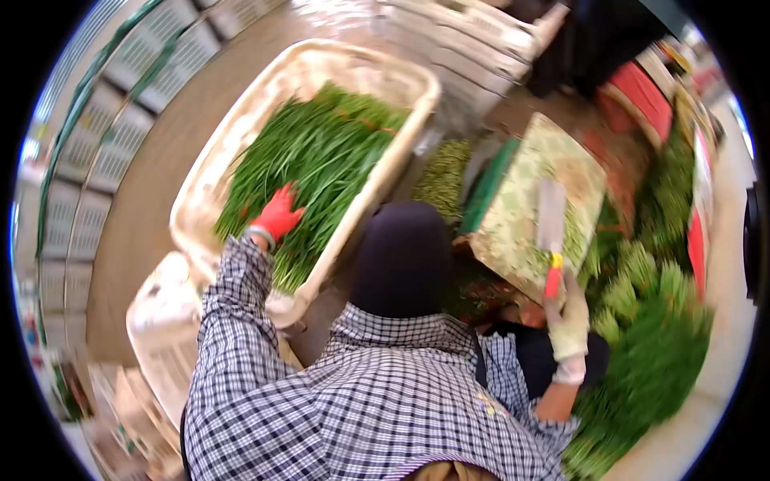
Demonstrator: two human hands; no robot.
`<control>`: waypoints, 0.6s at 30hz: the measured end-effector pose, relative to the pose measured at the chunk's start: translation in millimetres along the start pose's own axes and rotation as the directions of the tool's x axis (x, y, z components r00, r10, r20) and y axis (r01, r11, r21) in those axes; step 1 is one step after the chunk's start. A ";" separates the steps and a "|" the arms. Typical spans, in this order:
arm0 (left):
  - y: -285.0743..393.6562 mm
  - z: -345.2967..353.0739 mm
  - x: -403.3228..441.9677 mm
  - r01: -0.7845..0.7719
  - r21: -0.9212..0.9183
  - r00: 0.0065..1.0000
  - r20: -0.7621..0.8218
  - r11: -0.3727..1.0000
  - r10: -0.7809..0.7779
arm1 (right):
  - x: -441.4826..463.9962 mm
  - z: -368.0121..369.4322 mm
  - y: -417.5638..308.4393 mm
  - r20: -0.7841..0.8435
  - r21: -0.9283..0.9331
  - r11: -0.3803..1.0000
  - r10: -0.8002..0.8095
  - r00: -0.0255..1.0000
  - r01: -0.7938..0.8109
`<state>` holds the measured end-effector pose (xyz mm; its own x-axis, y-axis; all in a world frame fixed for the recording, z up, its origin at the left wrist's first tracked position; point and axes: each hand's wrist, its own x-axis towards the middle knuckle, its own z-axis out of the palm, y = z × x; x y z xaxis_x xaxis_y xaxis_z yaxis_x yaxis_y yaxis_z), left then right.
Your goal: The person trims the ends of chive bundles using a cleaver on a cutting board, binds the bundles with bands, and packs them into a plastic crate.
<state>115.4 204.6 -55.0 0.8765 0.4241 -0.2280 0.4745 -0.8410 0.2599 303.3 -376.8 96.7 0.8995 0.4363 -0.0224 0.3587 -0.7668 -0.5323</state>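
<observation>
My left hand (277, 215), in a red glove, lies with fingers apart on long green leafy stalks (321, 152) that look like chives. They fill a large white plastic tub (192, 196). In a whitish glove, my right hand (567, 321) is closed around the red and yellow handle of a wide-bladed knife (551, 220). Its flat blade rests over a pale patterned cutting board (521, 192) strewn with green scraps. Beside my right arm, more bundled chives (650, 361) are piled, their pale cut ends facing up the view.
A heap of short green trimmings (443, 176) lies between tub and board. Stacked white crates (473, 40) stand beyond the tub, and slatted white crates (80, 216) line the left. A red box (638, 96) is at upper right. Another white tub (164, 313) sits at lower left.
</observation>
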 end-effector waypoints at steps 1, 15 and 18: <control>4.1 -38.9 -8.4 -0.008 -0.112 0.991 0.133 0.994 0.023 | -8.4 2.4 21.1 -0.076 0.017 1.000 -0.019 0.997 0.021; 39.6 -41.0 96.6 0.317 -0.079 0.854 -0.409 0.945 -0.321 | 106.2 32.2 -138.1 0.108 0.010 0.839 -0.543 0.833 0.545; 39.2 43.9 85.0 0.303 -0.083 0.811 -0.500 0.950 -0.302 | 150.1 58.0 -189.7 0.198 0.024 0.762 -0.638 0.744 0.647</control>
<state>204.9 192.9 -105.4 0.6085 0.7664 0.2060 0.7226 -0.6424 0.2555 355.8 -138.5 145.2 0.3915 0.9070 0.1551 0.8492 -0.2911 -0.4406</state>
